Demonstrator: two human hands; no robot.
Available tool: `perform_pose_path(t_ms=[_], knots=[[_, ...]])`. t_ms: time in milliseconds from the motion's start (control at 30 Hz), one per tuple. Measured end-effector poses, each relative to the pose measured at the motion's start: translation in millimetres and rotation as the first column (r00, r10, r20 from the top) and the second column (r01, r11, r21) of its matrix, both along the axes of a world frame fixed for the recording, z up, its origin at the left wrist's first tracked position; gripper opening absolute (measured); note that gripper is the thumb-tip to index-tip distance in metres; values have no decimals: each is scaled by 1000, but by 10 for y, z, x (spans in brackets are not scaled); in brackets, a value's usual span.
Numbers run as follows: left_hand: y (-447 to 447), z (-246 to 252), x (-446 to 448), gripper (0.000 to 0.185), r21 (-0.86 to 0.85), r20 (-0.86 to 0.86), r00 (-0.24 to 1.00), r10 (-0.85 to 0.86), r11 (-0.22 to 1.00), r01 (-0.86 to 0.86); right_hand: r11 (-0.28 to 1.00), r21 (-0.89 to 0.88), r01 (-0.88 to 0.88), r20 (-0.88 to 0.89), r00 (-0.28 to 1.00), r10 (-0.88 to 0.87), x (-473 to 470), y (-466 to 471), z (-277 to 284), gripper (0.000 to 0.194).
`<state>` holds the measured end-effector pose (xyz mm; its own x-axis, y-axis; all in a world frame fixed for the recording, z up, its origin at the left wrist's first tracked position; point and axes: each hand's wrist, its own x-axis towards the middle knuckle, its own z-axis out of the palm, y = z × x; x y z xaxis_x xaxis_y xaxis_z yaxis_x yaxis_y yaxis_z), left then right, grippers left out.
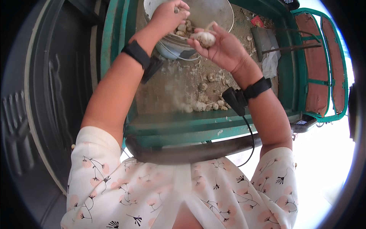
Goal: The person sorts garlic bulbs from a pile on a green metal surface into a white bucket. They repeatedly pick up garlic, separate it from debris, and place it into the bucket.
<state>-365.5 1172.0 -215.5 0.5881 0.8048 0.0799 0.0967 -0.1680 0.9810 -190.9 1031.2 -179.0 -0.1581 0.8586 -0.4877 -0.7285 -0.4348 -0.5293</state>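
At the top, my left hand (170, 17) is over a large whitish bucket (217, 13), its fingers curled around something small and brownish, perhaps a garlic bulb, that is partly hidden. Below its fingers, several garlic bulbs (181, 27) lie inside the bucket. My right hand (221, 47), palm up just beyond the bucket's near right rim, holds a whitish garlic bulb (206, 39) with its dry stem pointing up between the fingers. Each wrist wears a black strap with a small device.
A green metal cargo bed (183, 127) surrounds the bucket. On its floor lie loose garlic bulbs (199, 106), scattered skins, a grey box (258, 40), a whitish plastic bag (269, 64) and a red packet (257, 21). A dark rail (194, 153) runs close before me.
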Motion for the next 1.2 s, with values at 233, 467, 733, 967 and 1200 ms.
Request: perform_pose_path(t_ms=[233,467,733,967,1200], knots=[[251,-565,98,26,204,-297,952,73,979,-11,963,266,-47,353,934,-52,-72,110,-164,19],[15,-545,156,36,136,-318,932,172,981,-135,765,127,-631,822,-365,-438,214,403,-788,28],[-444,-679,28,26,435,92,982,167,880,-190,771,349,-533,904,-24,-426,214,275,-749,22],[-1095,-1575,-349,25,435,-114,980,-162,879,196,369,201,-907,952,92,-291,-42,-248,-1253,18],[-1320,-2595,-500,20,-155,-572,630,-524,824,545,93,-502,-860,844,-464,269,-26,-420,-2724,49]])
